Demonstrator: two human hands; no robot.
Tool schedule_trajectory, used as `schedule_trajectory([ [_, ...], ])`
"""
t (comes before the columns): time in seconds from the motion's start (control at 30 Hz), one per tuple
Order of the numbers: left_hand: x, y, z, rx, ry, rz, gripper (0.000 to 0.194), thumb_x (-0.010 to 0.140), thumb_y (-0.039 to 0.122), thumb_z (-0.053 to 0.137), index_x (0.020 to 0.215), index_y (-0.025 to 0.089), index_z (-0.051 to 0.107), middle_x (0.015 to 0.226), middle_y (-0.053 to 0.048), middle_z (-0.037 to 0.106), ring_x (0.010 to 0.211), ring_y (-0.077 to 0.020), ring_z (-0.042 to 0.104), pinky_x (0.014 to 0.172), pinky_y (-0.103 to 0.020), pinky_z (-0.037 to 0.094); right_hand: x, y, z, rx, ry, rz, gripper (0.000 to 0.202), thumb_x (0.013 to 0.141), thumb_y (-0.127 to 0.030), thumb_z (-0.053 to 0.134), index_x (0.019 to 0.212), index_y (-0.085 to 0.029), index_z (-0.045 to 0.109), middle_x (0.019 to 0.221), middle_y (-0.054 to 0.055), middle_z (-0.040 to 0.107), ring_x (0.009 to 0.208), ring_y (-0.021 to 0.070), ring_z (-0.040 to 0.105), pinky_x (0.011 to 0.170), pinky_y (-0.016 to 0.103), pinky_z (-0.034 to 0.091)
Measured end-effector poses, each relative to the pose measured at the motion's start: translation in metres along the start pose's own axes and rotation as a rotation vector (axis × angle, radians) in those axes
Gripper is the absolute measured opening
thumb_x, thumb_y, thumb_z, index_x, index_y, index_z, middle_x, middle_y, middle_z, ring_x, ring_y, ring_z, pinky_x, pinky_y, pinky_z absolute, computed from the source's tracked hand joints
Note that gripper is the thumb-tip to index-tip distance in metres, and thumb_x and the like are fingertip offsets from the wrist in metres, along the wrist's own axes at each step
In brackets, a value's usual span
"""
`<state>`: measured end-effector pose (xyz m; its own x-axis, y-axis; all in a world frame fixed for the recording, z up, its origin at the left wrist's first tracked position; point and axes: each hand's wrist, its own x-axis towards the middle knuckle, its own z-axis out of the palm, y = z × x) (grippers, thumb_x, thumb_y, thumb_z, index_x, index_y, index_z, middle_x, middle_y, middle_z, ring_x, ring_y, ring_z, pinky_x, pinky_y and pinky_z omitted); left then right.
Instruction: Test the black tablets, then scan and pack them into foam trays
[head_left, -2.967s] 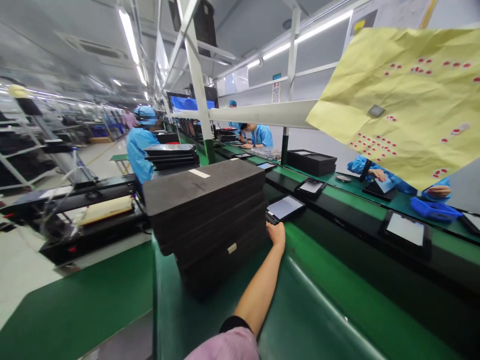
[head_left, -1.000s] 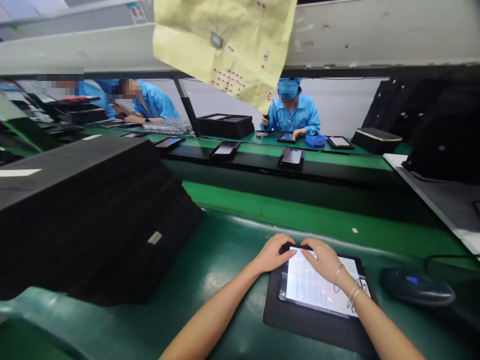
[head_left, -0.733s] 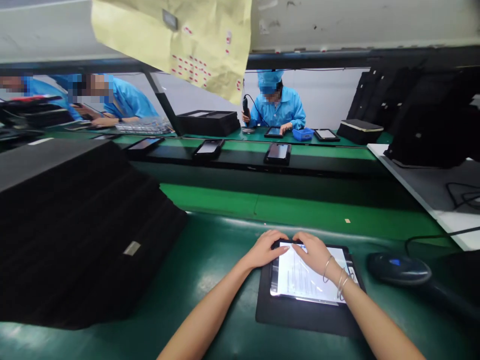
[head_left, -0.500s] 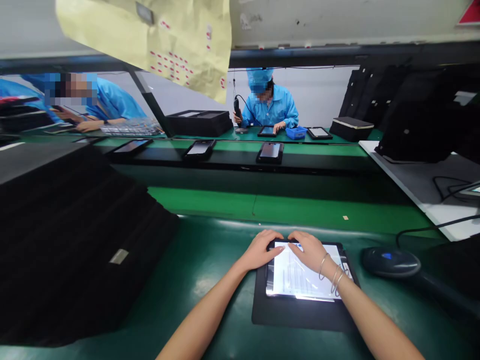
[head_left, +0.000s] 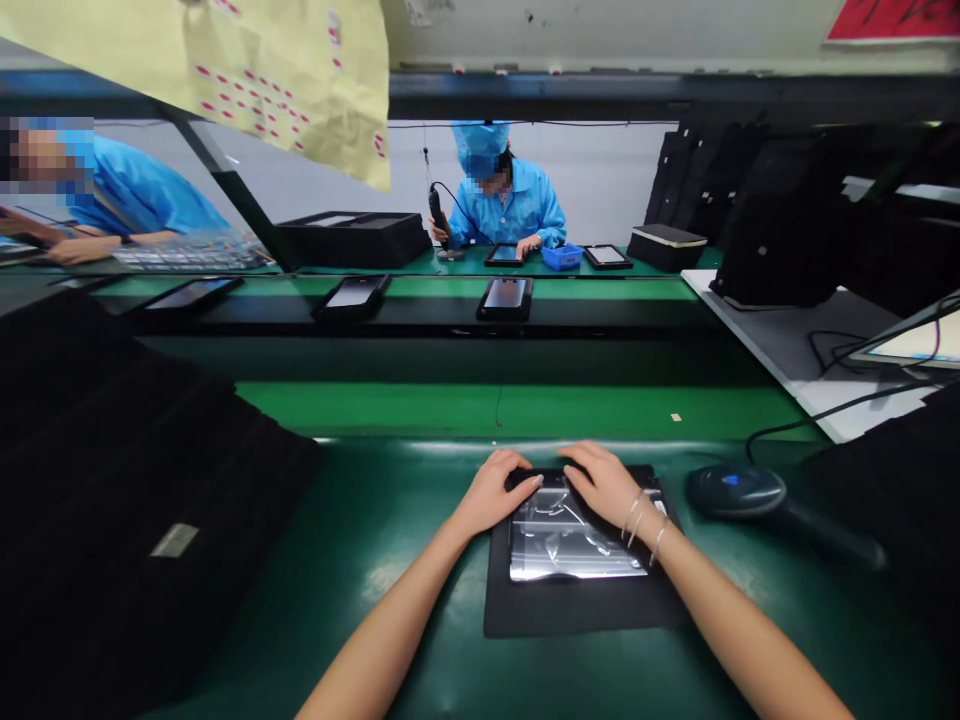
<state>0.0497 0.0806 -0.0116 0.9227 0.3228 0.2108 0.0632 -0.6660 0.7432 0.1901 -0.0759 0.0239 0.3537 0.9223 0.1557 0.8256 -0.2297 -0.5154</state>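
Green table: fills my near view and bears everything the hands are working with.
Belt: runs crosswise beyond the table, green and black, with devices lying in a row on its far part, screens up.
Black stack: rises on my left, well apart from both hands.
Co-worker: sits across the belt in blue, one hand on a dark handheld tool, the other at a tablet of their own.
Black pad: lies flat on the table, sticking out toward me from under the near tablet.
Near tablet: sits flat on the pad, its screen dark to me under what looks like clear, glinting film. I judge placing it there as done and the handling as under way; the film looks in place, wrinkled and not peeled off. How much is left I cannot tell.
Left hand: at the tablet's far left corner, fingers loosely curved over the edge, thumb on the face.
Right hand: bent over the far edge, right of the left hand, fingers spread, its wrist crossing the tablet's right part. I cannot tell whether either hand grips.
Scanner: lies untouched just beside the tablet, to its right, blue mark on top.
Bracelets: thin, on the right wrist, above the tablet.
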Motion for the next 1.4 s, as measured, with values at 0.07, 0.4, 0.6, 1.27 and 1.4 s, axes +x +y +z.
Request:
schedule_trajectory([
  [0.07, 0.001, -0.002, 0.000, 0.016, -0.001, 0.000, 0.029, 0.082, 0.045, 0.053, 0.078, 0.016, 0.056, 0.080, -0.005, 0.058, 0.082, -0.0199, 0.053, 0.077, -0.033, 0.042, -0.015, 0.010, -0.016, 0.010, 0.128, 0.060, 0.028, 0.087, -0.021, 0.039, 0.107, -0.016, 0.058, 0.108, 0.011, 0.060, 0.103, 0.0203, 0.054, 0.095, 0.037, 0.042],
  [0.4, -0.010, 0.056, -0.013, -0.353, 0.122, -0.121, 0.023, 0.079, 0.040, 0.058, 0.083, 0.018, 0.052, 0.069, 0.003, 0.053, 0.064, -0.0127, 0.048, 0.064, -0.025, 0.039, -0.111, 0.029, -0.043, 0.833, 0.368, 0.605, 0.037, 0.076, -0.054, 0.060, 0.088, -0.018, 0.060, 0.074, 0.001, 0.062, 0.067, 0.0134, 0.058, 0.062, 0.024, 0.049],
  [0.6, -0.020, 0.113, -0.033, -1.153, 0.268, -0.358, 0.030, 0.078, 0.041, 0.061, 0.092, 0.016, 0.057, 0.069, 0.002, 0.058, 0.063, -0.0110, 0.055, 0.060, -0.020, 0.044, -0.099, -0.013, -0.070, 0.951, 0.642, 0.782, 0.041, 0.066, -0.054, 0.071, 0.083, -0.017, 0.064, 0.067, -0.001, 0.065, 0.055, 0.0125, 0.059, 0.047, 0.019, 0.047],
  [1.27, -0.082, 0.157, -0.087, -1.145, -0.337, 0.080, 0.059, 0.095, 0.036, 0.036, 0.145, 0.031, 0.006, 0.102, -0.009, 0.061, 0.086, -0.0172, 0.064, 0.076, -0.029, 0.054, -0.052, -0.027, -0.072, 1.083, 0.743, 0.979, 0.042, 0.052, -0.040, 0.081, 0.085, -0.018, 0.069, 0.090, 0.000, 0.070, 0.078, 0.0099, 0.065, 0.065, 0.009, 0.052],
  [1.4, -0.085, 0.151, -0.085, -0.975, -0.279, 0.163, 0.060, 0.095, 0.035, 0.032, 0.146, 0.029, 0.000, 0.113, -0.011, 0.061, 0.091, -0.0186, 0.064, 0.079, -0.031, 0.053, -0.052, -0.026, -0.070, 1.036, 0.733, 0.858, 0.048, 0.045, -0.047, 0.082, 0.082, -0.018, 0.069, 0.085, 0.000, 0.070, 0.079, 0.0120, 0.065, 0.065, 0.011, 0.054],
])
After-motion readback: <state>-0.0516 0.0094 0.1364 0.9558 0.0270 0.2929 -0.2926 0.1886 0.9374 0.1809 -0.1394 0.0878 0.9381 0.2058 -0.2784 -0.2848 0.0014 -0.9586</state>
